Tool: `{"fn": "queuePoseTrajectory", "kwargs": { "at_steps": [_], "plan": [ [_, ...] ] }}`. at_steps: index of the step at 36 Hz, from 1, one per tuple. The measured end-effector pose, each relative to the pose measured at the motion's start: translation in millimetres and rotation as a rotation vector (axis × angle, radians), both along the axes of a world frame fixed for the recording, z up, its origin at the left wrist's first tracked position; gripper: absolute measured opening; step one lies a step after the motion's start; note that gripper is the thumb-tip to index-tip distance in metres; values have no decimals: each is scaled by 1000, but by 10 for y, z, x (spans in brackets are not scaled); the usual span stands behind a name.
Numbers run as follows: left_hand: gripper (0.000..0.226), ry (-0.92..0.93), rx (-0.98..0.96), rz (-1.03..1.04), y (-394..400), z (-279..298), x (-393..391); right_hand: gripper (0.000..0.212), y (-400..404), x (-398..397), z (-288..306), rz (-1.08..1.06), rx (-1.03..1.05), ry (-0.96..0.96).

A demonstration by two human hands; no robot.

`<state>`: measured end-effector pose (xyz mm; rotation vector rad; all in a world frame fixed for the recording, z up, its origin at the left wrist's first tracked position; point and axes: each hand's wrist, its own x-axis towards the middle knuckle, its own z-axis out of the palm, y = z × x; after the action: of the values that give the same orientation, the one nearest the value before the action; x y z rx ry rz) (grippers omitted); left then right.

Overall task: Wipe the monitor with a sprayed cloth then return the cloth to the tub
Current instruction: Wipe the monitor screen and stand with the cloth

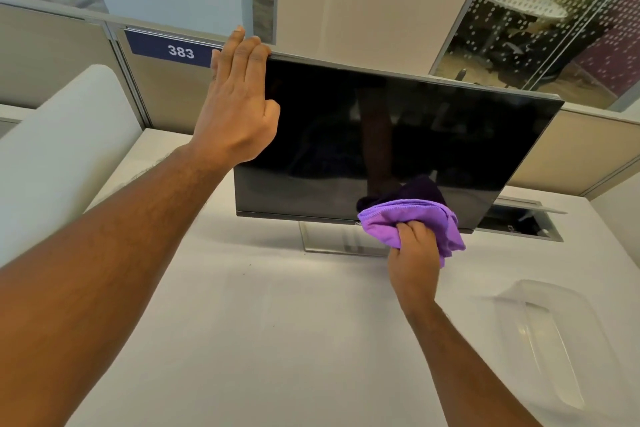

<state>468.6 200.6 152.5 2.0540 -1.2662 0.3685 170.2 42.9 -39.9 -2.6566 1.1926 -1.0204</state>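
Note:
A black monitor (433,135) stands on a white desk, its screen dark and tilted toward me. My left hand (239,104) grips its upper left corner, fingers over the top edge and thumb on the screen. My right hand (414,253) holds a bunched purple cloth (415,222) pressed against the lower middle of the screen, over the bottom bezel. A clear plastic tub (554,340) sits on the desk at the lower right, apart from both hands. No spray bottle is in view.
The monitor's clear stand (332,241) rests on the white desk (277,340). A cable hatch (519,222) lies open behind the monitor's right side. Beige partitions with a blue "383" label (173,50) close the back. A white curved panel (62,149) rises at the left.

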Motion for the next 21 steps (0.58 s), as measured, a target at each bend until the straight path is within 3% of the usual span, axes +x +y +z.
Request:
{"fn": "queuePoseTrajectory", "kwargs": {
  "at_steps": [8,18,21],
  "plan": [
    [63,6,-6,14,1,-3,-15,18,534,625,3,195,-78,88],
    [68,-6,14,12,41,-5,3,34,1502,1694,79,408,32,312],
    [69,-8,10,16,27,-15,14,50,1599,1828,-43,501,12,306]
  ]
}}
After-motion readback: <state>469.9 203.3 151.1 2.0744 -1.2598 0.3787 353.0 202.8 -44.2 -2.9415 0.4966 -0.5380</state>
